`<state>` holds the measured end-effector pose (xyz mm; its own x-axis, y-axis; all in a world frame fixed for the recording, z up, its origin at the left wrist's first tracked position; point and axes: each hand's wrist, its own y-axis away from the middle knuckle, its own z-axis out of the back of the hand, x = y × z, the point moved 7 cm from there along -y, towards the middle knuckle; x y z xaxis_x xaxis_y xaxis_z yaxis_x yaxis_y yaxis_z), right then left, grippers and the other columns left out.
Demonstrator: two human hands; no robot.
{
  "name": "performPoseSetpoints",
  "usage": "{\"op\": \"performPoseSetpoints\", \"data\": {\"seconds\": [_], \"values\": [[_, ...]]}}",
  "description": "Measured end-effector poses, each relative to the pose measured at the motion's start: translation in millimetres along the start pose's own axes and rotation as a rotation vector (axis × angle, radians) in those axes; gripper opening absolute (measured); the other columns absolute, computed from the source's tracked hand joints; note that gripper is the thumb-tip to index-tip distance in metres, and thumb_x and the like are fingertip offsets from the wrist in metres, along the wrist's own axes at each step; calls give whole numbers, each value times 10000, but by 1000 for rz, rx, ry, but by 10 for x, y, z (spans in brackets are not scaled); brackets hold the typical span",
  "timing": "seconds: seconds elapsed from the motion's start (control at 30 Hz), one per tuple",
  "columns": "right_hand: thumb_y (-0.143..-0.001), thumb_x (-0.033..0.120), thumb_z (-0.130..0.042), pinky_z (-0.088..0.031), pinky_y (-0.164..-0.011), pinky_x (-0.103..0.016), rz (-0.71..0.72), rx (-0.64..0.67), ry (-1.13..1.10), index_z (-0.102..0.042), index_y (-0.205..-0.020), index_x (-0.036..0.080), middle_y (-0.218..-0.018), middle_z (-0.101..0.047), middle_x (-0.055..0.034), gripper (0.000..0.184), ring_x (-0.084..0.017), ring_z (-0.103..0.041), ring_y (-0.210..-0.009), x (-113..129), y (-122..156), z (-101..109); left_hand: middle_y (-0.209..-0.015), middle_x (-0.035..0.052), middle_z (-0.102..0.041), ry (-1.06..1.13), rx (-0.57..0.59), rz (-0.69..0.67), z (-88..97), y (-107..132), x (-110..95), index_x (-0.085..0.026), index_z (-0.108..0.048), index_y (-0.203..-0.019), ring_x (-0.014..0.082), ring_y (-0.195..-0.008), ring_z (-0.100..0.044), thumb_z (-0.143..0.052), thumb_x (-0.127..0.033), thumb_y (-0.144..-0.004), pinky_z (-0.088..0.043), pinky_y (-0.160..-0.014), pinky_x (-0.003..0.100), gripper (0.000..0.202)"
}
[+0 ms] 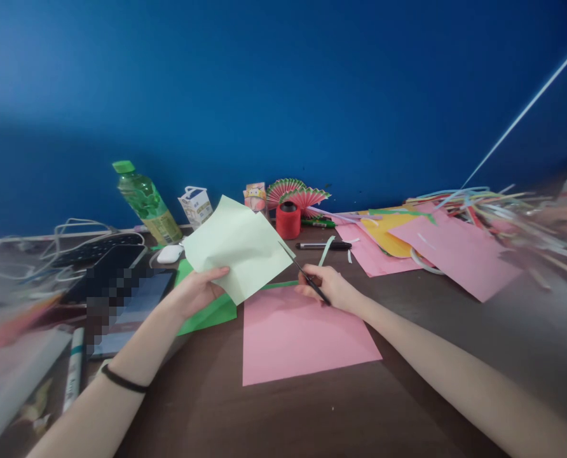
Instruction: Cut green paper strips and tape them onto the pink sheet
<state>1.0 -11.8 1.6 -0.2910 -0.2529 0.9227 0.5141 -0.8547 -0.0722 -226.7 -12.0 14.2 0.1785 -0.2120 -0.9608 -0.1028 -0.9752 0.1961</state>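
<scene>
My left hand (202,291) grips a pale green sheet of paper (238,245) by its lower edge, thumb on top, and holds it above the table. In my right hand (328,285) is a pair of scissors (316,286) with dark handles. Its thin blades point up and left to the right edge of the pale green sheet, where a notch shows. Under the hands a pink sheet (302,340) lies flat on the table. A bright green sheet (211,316) lies partly hidden beneath my left hand and the pale sheet.
Along the blue wall stand a green-capped bottle (147,203), a small carton (195,205), a red roll (288,221) and folded paper fans (297,196). A black pen (324,245) lies behind my right hand. Coloured paper (459,254) and strips pile up right; phones (138,312) and a marker (74,366) lie left.
</scene>
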Motion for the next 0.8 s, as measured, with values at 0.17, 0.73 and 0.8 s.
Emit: {"op": "performPoseSetpoints", "data": {"seconds": [0.17, 0.73, 0.8], "values": [[-686, 465, -638, -296, -420, -199, 2, 1, -12, -431, -676, 185, -513, -347, 83, 348, -59, -347, -434, 5, 4, -2, -1186, 41, -609, 5, -8, 0, -3, 6, -7, -236, -544, -1172, 243, -1110, -543, -652, -171, -678, -553, -784, 252, 510], [-694, 432, -619, -342, -320, -155, -82, 85, -165, -438, -734, 183, -616, -413, 66, 311, -39, -363, -430, -94, -6, -45, -1151, -33, -630, 18, -200, -85, 305, 52, -367, -220, -560, -1084, 224, -1172, -485, -579, -137, -715, -554, -736, 205, 379], [-702, 441, -604, -339, -320, -156, -82, 101, -157, -432, -725, 178, -609, -404, 69, 315, -32, -356, -415, -67, -6, -46, -1081, -47, -663, 17, -214, -108, 377, 57, -412, -230, -566, -1071, 211, -1117, -533, -594, -125, -701, -555, -718, 201, 386]]}}
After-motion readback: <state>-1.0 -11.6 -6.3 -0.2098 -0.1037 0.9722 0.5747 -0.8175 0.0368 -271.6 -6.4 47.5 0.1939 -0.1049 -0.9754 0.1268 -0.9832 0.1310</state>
